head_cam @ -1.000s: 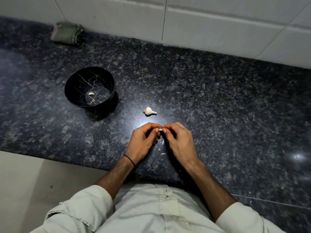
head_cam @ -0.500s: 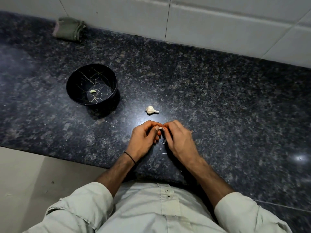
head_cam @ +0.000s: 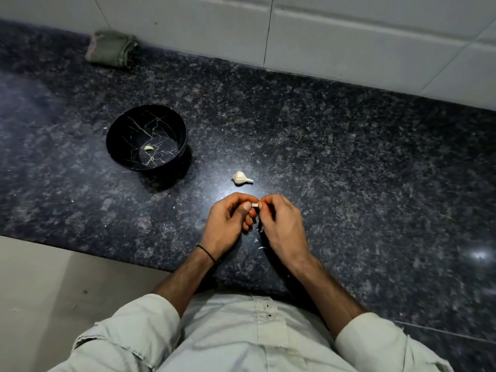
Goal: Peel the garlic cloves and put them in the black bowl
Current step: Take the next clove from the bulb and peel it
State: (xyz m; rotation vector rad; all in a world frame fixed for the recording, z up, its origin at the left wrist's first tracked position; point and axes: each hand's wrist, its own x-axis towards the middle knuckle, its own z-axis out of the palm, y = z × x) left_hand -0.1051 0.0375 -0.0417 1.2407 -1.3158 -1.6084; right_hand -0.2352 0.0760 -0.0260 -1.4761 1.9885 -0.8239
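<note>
Over the dark granite counter, my left hand (head_cam: 228, 224) and my right hand (head_cam: 281, 224) meet fingertip to fingertip, both pinching a small pale garlic clove (head_cam: 254, 205) between them; most of it is hidden by the fingers. Just beyond the hands lies a small white garlic bulb (head_cam: 241, 178) on the counter. The black bowl (head_cam: 118, 130) with gold veining stands to the far left and holds one peeled clove (head_cam: 149, 148).
Bits of white garlic skin (head_cam: 259, 244) lie on the counter under and near my hands. A folded green cloth (head_cam: 111, 49) sits against the white tiled wall at the back left. The counter's front edge runs below my wrists.
My hands stay together on the clove, fingers shifting slightly. The view has drifted a little; the bowl and bulb have not moved.
</note>
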